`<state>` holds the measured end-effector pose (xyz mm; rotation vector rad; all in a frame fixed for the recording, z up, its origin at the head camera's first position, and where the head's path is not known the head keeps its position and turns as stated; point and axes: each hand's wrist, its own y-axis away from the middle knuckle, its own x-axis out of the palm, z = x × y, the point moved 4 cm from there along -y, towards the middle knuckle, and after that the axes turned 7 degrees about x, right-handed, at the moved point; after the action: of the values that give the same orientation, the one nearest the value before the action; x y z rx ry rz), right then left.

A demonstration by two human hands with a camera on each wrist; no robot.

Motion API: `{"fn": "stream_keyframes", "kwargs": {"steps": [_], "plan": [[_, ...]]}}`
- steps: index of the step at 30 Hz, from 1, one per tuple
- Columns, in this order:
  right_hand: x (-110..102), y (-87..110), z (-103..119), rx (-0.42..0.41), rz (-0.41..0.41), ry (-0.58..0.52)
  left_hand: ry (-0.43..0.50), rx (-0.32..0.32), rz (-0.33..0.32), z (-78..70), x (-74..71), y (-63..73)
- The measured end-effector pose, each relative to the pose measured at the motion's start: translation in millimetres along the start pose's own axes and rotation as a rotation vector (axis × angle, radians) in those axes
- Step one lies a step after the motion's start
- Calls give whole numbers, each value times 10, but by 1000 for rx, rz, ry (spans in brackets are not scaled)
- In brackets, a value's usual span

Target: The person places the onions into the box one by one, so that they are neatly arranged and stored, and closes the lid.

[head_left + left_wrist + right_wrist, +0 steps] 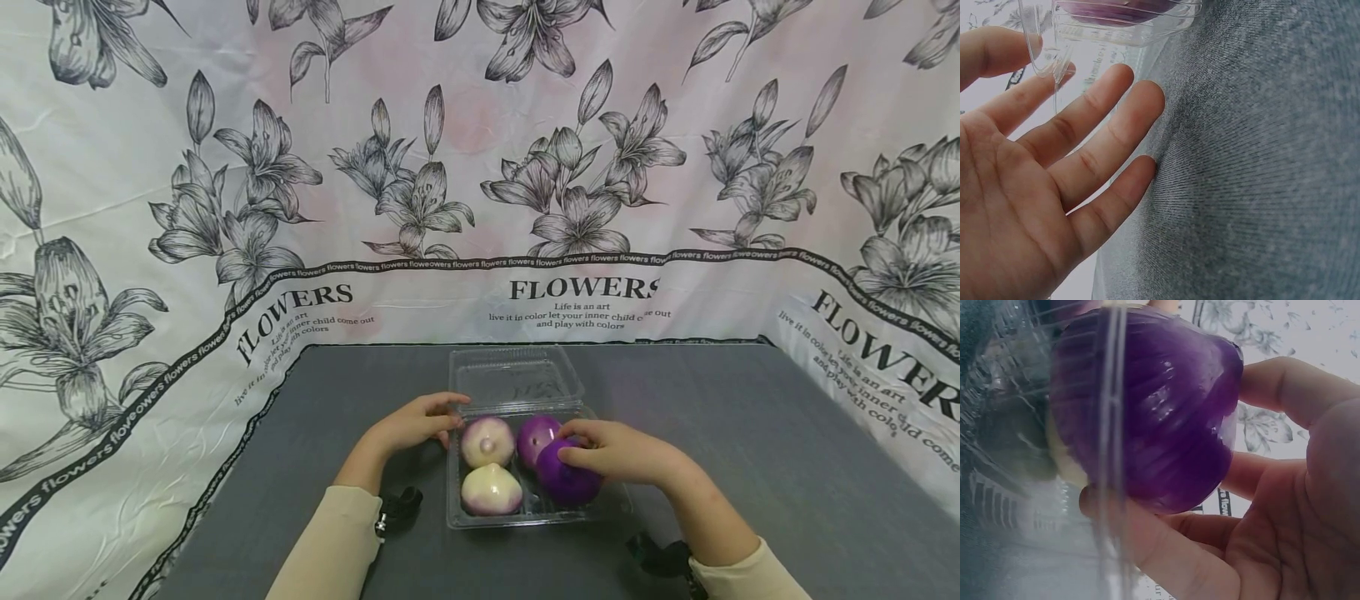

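My right hand [618,450] grips a glossy purple onion [567,473] at the near right of a clear plastic container [540,518]. In the right wrist view the thumb and fingers curve round this onion [1154,412], and the container's clear wall crosses in front of it. Behind it sits another purple onion [536,437], partly covered. Two pale onions with purple tinges, one far [487,443] and one near [491,490], fill the left side. At the container's back left corner my left hand [416,423] pinches the rim between thumb and index finger, its other fingers spread.
The container's hinged lid [517,375] lies folded back, away from me. A grey cloth [337,533] covers the table. A white curtain [450,308] with printed flowers and lettering encloses the back and sides. Dark straps circle both wrists.
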<state>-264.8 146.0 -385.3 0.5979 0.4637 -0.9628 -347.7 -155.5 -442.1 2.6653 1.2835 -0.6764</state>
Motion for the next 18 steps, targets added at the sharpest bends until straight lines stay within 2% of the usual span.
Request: {"fn": "stream_keyframes", "kwargs": {"steps": [10, 18], "plan": [[69, -62, 18, -60, -22, 131, 8, -20, -5, -20, -1, 5], [133, -94, -14, -27, -56, 216, 4, -27, -19, -24, 11, -1]]}}
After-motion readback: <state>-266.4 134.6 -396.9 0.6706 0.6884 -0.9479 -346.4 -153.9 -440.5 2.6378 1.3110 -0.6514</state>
